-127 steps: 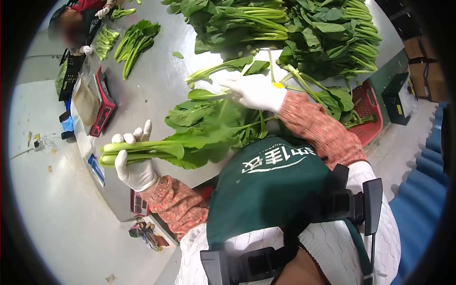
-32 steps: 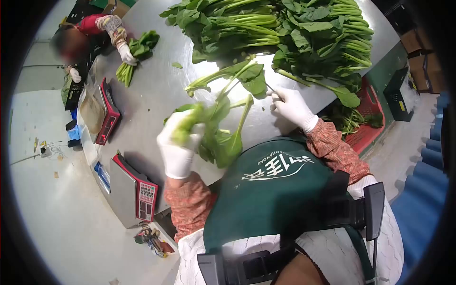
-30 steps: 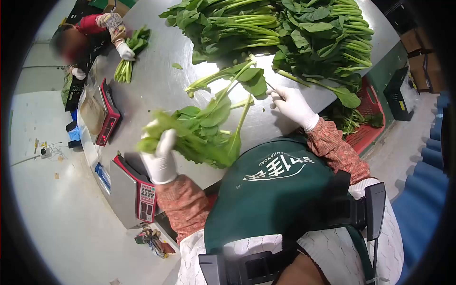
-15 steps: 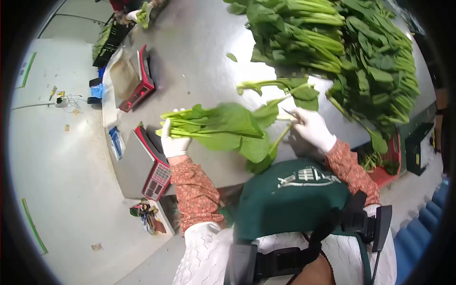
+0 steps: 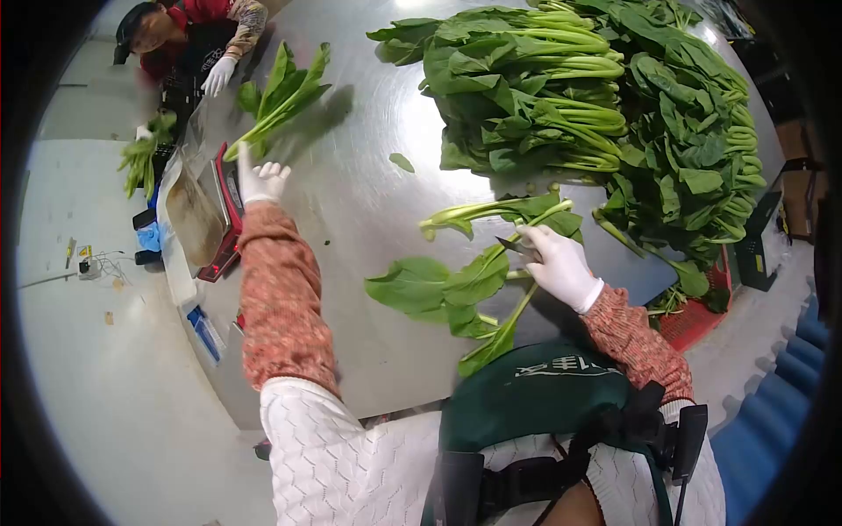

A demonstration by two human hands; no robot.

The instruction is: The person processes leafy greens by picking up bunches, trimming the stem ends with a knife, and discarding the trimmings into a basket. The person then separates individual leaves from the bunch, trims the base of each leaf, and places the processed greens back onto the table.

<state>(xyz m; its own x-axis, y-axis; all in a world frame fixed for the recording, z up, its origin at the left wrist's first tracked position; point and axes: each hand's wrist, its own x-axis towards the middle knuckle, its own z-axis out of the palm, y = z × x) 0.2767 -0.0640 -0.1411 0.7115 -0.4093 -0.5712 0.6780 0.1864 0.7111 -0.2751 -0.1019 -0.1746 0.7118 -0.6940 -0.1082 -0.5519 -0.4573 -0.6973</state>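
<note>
My left hand (image 5: 263,181), in a white glove, reaches out at the far left with its fingers spread. Just beyond its fingertips are the stem ends of a small bunch of leafy greens (image 5: 285,101), whose shadow falls on the metal table. In my gloved right hand (image 5: 561,267) is a small knife (image 5: 510,245), blade pointing left. Around that hand lie loose leafy stalks: one pale-stemmed stalk (image 5: 465,213) behind it and some broad leaves (image 5: 412,287) to its left.
Large piles of greens (image 5: 526,96) cover the table's (image 5: 360,228) back right. A red scale (image 5: 230,237) stands by the left edge. Across the table, a person (image 5: 197,44) in white gloves has greens (image 5: 140,158) at one hand. A red crate (image 5: 702,311) sits below right.
My left hand has swung out to the far left and let go of the bunch, now beyond its fingers. My right hand keeps the knife. The view has shifted, showing more of the co-worker.
</note>
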